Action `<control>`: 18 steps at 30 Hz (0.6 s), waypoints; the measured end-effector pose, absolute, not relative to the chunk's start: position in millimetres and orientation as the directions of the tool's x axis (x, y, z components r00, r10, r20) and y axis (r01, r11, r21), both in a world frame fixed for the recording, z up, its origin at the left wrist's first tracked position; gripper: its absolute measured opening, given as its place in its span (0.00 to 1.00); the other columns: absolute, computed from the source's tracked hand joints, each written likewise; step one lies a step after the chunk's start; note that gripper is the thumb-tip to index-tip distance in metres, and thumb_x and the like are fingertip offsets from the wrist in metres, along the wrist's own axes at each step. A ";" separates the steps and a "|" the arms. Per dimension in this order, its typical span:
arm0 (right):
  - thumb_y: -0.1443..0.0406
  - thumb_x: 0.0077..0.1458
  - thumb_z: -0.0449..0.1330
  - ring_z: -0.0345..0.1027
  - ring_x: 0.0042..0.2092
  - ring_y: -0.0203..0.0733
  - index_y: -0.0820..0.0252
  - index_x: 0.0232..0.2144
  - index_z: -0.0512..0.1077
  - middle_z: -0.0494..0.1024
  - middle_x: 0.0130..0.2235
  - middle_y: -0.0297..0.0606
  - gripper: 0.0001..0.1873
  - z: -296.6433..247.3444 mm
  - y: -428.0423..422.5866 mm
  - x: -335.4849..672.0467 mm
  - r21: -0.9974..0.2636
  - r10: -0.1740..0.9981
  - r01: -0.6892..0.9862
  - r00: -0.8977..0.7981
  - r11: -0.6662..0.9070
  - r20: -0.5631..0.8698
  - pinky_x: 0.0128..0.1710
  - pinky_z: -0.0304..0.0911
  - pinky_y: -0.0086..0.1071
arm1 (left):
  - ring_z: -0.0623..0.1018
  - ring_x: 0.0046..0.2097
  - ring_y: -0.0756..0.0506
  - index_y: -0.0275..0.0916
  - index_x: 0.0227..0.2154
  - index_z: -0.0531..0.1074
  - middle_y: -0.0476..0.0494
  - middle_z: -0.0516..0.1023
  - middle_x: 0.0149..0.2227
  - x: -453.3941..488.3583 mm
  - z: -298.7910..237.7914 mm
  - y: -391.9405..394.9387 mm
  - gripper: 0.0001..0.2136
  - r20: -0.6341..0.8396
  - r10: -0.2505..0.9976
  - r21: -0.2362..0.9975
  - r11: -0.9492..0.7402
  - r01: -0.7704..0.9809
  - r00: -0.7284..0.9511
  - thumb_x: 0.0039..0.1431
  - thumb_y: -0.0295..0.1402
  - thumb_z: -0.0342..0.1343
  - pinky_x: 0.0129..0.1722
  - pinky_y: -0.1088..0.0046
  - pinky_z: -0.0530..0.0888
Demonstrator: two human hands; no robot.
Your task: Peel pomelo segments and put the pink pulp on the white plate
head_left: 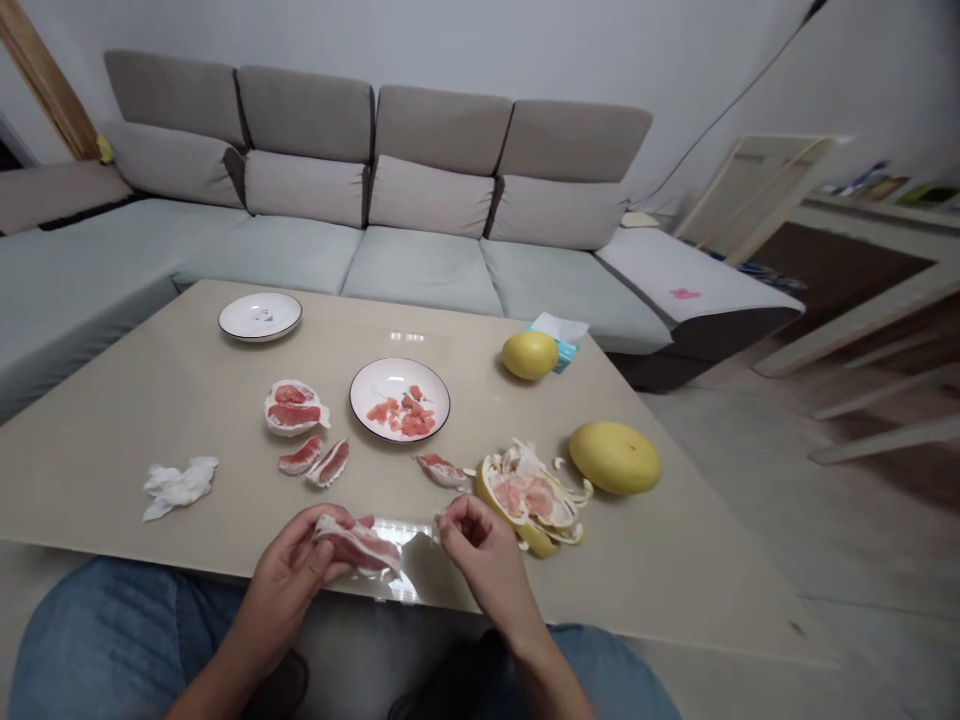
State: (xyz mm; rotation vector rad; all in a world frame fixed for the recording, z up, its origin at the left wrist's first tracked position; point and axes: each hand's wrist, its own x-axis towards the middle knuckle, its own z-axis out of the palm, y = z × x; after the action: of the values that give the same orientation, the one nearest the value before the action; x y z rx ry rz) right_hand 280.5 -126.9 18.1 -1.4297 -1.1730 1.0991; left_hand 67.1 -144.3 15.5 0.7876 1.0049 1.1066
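Observation:
My left hand (289, 575) is closed around a pink pomelo segment (360, 545) still in its white membrane, held over the near edge of the beige table (150, 400). My right hand (476, 545) is pinched shut just right of the segment, apparently on a small bit of membrane that I cannot make out. A white plate (371, 385) with several peeled pink pieces sits beyond my hands. Just right of my right hand lies an opened pomelo peel (529, 495) with loose rind strips.
Unpeeled segments (294, 408) and smaller ones (315, 460) lie left of the plate, another (442, 470) at centre. A crumpled tissue (178, 485) is at left, an empty plate (260, 316) farther back. Two whole pomelos (615, 457) (529, 354) sit right. A grey sofa (375, 200) runs behind.

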 end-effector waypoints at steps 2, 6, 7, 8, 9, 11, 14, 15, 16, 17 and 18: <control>0.57 0.51 0.61 0.59 0.21 0.33 0.59 0.25 0.66 0.65 0.20 0.28 0.13 20.7 -127.5 280.3 -0.993 0.995 0.075 0.056 -0.091 -0.087 0.21 0.56 0.26 | 0.81 0.42 0.37 0.38 0.40 0.72 0.36 0.81 0.42 67.6 16.8 -145.7 0.17 -0.251 0.954 0.893 0.294 -0.341 0.164 0.53 0.44 0.61 0.43 0.62 0.77; 0.55 0.56 0.57 0.66 0.23 0.36 0.58 0.33 0.67 0.72 0.25 0.32 0.13 22.0 -126.4 293.6 -0.995 0.996 0.096 0.093 -0.020 -0.012 0.23 0.61 0.28 | 0.81 0.42 0.39 0.39 0.42 0.73 0.39 0.81 0.41 70.7 16.5 -150.2 0.13 -0.231 0.943 0.879 0.308 -0.363 0.241 0.57 0.41 0.59 0.42 0.64 0.77; 0.56 0.57 0.56 0.67 0.25 0.37 0.59 0.35 0.68 0.74 0.27 0.34 0.12 20.4 -124.3 302.6 -0.986 0.986 0.165 0.160 0.020 0.046 0.25 0.62 0.29 | 0.81 0.43 0.38 0.39 0.43 0.73 0.39 0.81 0.41 70.8 16.6 -151.2 0.13 -0.231 0.936 0.870 0.320 -0.374 0.264 0.57 0.40 0.59 0.43 0.64 0.77; 0.57 0.57 0.56 0.68 0.26 0.38 0.59 0.38 0.69 0.76 0.30 0.36 0.12 18.2 -121.4 313.6 -0.964 0.963 0.262 0.242 0.053 0.119 0.27 0.64 0.30 | 0.81 0.44 0.38 0.40 0.44 0.73 0.39 0.80 0.42 70.6 16.8 -152.2 0.14 -0.233 0.931 0.861 0.332 -0.385 0.280 0.58 0.40 0.59 0.43 0.63 0.77; 0.59 0.57 0.55 0.70 0.30 0.40 0.59 0.39 0.70 0.77 0.33 0.39 0.12 15.4 -118.0 325.5 -0.917 0.926 0.393 0.317 0.068 0.204 0.31 0.65 0.32 | 0.80 0.45 0.37 0.40 0.46 0.73 0.38 0.80 0.43 70.1 17.2 -153.1 0.15 -0.237 0.928 0.853 0.340 -0.395 0.288 0.57 0.40 0.59 0.43 0.63 0.77; 0.62 0.57 0.53 0.71 0.37 0.43 0.60 0.39 0.73 0.78 0.37 0.43 0.12 9.2 -110.5 349.2 -0.736 0.868 0.676 0.346 0.032 0.356 0.38 0.65 0.35 | 0.79 0.48 0.35 0.41 0.49 0.73 0.37 0.78 0.47 68.5 18.3 -154.8 0.18 -0.238 0.926 0.845 0.345 -0.407 0.292 0.57 0.40 0.59 0.43 0.62 0.77; 0.63 0.58 0.48 0.71 0.40 0.48 0.63 0.38 0.75 0.78 0.38 0.48 0.17 0.9 -101.5 374.7 -0.509 0.865 0.860 0.281 -0.035 0.416 0.40 0.63 0.37 | 0.79 0.49 0.34 0.42 0.51 0.72 0.37 0.77 0.47 66.2 21.8 -158.0 0.18 -0.215 0.924 0.848 0.337 -0.410 0.316 0.58 0.39 0.59 0.43 0.61 0.77; 0.62 0.58 0.47 0.70 0.39 0.49 0.65 0.37 0.75 0.78 0.37 0.49 0.18 -1.1 -99.8 379.7 -0.485 0.862 0.873 0.286 -0.054 0.419 0.40 0.62 0.38 | 0.79 0.49 0.34 0.42 0.51 0.72 0.37 0.77 0.47 65.7 23.8 -159.4 0.18 -0.204 0.923 0.852 0.332 -0.405 0.327 0.59 0.38 0.58 0.44 0.60 0.77; 0.61 0.58 0.47 0.70 0.38 0.49 0.65 0.35 0.75 0.78 0.35 0.50 0.19 -2.5 -98.7 383.4 -0.476 0.858 0.877 0.297 -0.071 0.420 0.39 0.62 0.39 | 0.79 0.48 0.34 0.42 0.51 0.72 0.38 0.77 0.46 65.3 26.3 -161.0 0.17 -0.195 0.922 0.858 0.325 -0.397 0.334 0.59 0.37 0.58 0.44 0.60 0.77; 0.61 0.58 0.47 0.69 0.37 0.50 0.66 0.34 0.76 0.78 0.34 0.51 0.19 -3.5 -98.1 385.9 -0.475 0.852 0.876 0.308 -0.081 0.422 0.38 0.61 0.39 | 0.79 0.48 0.35 0.42 0.51 0.71 0.38 0.77 0.45 65.0 29.4 -162.6 0.17 -0.189 0.921 0.864 0.321 -0.388 0.341 0.60 0.37 0.57 0.44 0.59 0.77; 0.61 0.58 0.47 0.69 0.37 0.50 0.66 0.34 0.76 0.78 0.34 0.51 0.19 -4.0 -98.1 387.6 -0.470 0.849 0.878 0.312 -0.087 0.426 0.38 0.61 0.39 | 0.79 0.48 0.35 0.42 0.51 0.71 0.39 0.76 0.45 64.8 33.0 -164.2 0.16 -0.186 0.919 0.868 0.320 -0.379 0.349 0.60 0.36 0.57 0.44 0.59 0.77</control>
State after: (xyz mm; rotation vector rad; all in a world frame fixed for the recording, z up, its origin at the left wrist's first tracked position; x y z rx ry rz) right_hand 387.6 -98.1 -4.0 -1.9214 -1.5287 -0.0564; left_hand 64.8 -164.2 33.0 0.8310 0.7875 0.9794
